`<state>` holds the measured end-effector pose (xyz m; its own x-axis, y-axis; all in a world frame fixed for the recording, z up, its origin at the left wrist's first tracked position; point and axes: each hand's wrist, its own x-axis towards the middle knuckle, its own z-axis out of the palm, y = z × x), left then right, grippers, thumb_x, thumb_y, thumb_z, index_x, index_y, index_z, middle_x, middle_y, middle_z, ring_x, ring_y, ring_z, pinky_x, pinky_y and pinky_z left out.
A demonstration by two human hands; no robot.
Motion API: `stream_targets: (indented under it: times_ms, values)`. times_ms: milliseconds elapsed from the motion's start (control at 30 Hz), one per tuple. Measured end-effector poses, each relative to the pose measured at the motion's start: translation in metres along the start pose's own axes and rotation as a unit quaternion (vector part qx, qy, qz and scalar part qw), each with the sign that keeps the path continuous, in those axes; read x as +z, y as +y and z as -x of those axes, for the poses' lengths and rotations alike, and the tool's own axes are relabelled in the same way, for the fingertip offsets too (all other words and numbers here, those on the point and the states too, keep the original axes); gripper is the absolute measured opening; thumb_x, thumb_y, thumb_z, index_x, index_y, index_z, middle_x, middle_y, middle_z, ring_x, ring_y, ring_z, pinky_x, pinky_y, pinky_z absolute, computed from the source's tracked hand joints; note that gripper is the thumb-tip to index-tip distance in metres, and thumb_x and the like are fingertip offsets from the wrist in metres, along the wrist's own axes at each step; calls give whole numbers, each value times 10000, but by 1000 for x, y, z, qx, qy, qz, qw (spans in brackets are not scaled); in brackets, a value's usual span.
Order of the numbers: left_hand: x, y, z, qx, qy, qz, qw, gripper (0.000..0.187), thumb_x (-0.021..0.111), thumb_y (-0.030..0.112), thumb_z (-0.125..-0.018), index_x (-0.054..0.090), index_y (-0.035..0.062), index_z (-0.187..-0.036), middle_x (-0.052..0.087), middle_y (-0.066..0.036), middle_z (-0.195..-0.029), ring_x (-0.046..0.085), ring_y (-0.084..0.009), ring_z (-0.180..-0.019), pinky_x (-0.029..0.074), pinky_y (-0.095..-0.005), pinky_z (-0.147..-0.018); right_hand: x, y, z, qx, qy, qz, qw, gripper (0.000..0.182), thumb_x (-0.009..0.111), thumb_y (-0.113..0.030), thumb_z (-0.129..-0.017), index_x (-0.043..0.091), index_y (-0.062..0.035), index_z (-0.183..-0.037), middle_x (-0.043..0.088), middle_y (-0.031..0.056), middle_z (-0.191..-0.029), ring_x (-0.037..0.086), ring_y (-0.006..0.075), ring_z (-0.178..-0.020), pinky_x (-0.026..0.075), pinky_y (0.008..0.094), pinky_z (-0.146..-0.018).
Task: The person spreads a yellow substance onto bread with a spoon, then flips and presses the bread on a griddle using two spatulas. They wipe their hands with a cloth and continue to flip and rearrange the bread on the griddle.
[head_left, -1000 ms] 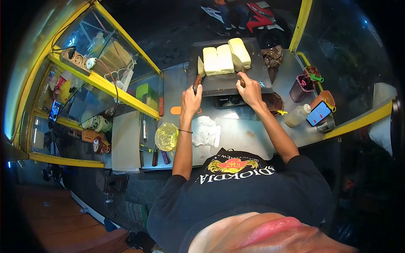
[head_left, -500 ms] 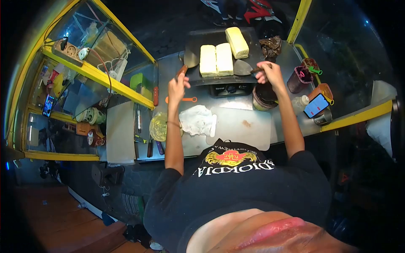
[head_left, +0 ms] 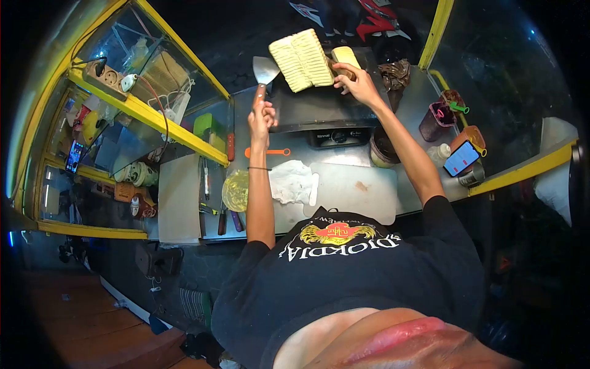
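Note:
My left hand (head_left: pixel 261 114) grips the wooden handle of a metal scraper (head_left: pixel 265 69), its blade up beside the lifted bread. My right hand (head_left: pixel 354 83) holds a second scraper whose blade is hidden under two joined pale yellow bread blocks (head_left: pixel 302 59), which are tilted up off the dark griddle (head_left: pixel 319 111), ridged underside showing. A third bread block (head_left: pixel 345 56) lies flat on the griddle behind my right hand.
A stove body (head_left: pixel 338 136) sits under the griddle. On the steel counter lie a white cutting board (head_left: pixel 359 190), a white cloth (head_left: pixel 292 181), an orange tool (head_left: pixel 270 151), a yellow bag (head_left: pixel 235 190), a phone (head_left: pixel 462 158), cups and a squeeze bottle (head_left: pixel 438 152). A glass case (head_left: pixel 141 98) stands left.
Both scrapers went from the griddle's sides to the bread. Two joined blocks, flat before, are now lifted and tilted up off the griddle; the left scraper rose beside them.

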<state>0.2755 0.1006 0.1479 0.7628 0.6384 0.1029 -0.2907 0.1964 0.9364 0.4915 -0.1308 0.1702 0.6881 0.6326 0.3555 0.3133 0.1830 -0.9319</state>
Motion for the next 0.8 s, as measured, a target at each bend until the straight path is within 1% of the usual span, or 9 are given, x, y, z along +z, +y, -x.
stream_targets:
  times_ms: [33, 100, 133, 167, 233, 300, 367, 600, 800]
  values:
    - [-6, 2, 6, -2, 1, 0, 1000, 378, 478, 344, -1028, 607, 7, -914, 564, -20, -620, 455, -65, -448, 398, -229, -430, -3, -4, 5, 2, 0, 0, 1000, 323, 595, -131, -944, 625, -36, -1251, 699, 96, -859, 697, 134, -756, 558, 259, -612]
    - [-23, 11, 20, 31, 20, -5, 999, 397, 458, 347, -1030, 605, 2, -899, 569, -27, -613, 450, -67, -442, 387, -214, -424, -12, -15, 18, -75, 19, 175, 982, 333, 598, -126, -936, 644, -111, -1266, 691, 71, -846, 644, 85, -728, 507, 243, -641]
    - [-31, 18, 28, 22, 26, -35, 999, 405, 450, 349, -1028, 604, -1, -895, 572, -31, -608, 458, -68, -443, 384, -209, -424, -13, -26, 29, -107, 49, 201, 973, 332, 600, -122, -931, 647, -127, -1260, 690, 62, -833, 605, 73, -684, 472, 250, -641]
    - [-38, 23, 38, 12, 33, -65, 997, 413, 442, 352, -1027, 603, -4, -892, 575, -35, -604, 465, -70, -443, 381, -204, -425, -18, -23, 35, -115, 61, 198, 972, 315, 597, -121, -939, 657, -122, -1249, 688, 57, -808, 627, 74, -683, 485, 236, -602]
    - [-43, 33, 55, 8, 44, -98, 994, 423, 443, 355, -1017, 611, -15, -903, 597, -51, -610, 476, -73, -440, 383, -204, -422, -24, -29, 61, 38, 86, 34, 995, 273, 587, -116, -950, 662, -85, -1211, 688, 69, -783, 653, 96, -644, 504, 230, -536]
    - [-40, 45, 68, -4, 40, -195, 980, 453, 459, 407, -1014, 615, -4, -909, 591, -46, -615, 420, -49, -435, 395, -211, -454, -38, -31, 84, 105, 94, -32, 990, 231, 573, -110, -958, 652, -42, -1164, 690, 88, -777, 669, 129, -595, 517, 234, -474]
    - [-37, 44, 74, -15, 64, -209, 976, 468, 463, 411, -1014, 624, -19, -922, 608, -57, -623, 431, -53, -433, 397, -215, -447, -48, -31, 104, 152, 113, -45, 981, 217, 562, -122, -962, 634, 11, -1119, 697, 134, -756, 654, 154, -529, 516, 248, -454]
    - [-23, 17, 67, 0, 49, -291, 956, 421, 504, 345, -1004, 668, -23, -881, 652, -65, -612, 509, -92, -445, 397, -256, -423, -45, -15, 115, 233, 122, -85, 961, 272, 528, -202, -983, 614, 25, -1108, 697, 160, -749, 647, 164, -514, 515, 249, -456]
    - [1, 8, 40, 14, 44, -315, 948, 431, 504, 358, -1003, 655, -17, -855, 648, -69, -608, 542, -106, -467, 412, -277, -425, -8, 8, 50, 266, 80, -123, 953, 307, 545, -212, -979, 608, 39, -1143, 704, 180, -819, 673, 174, -592, 540, 261, -511]
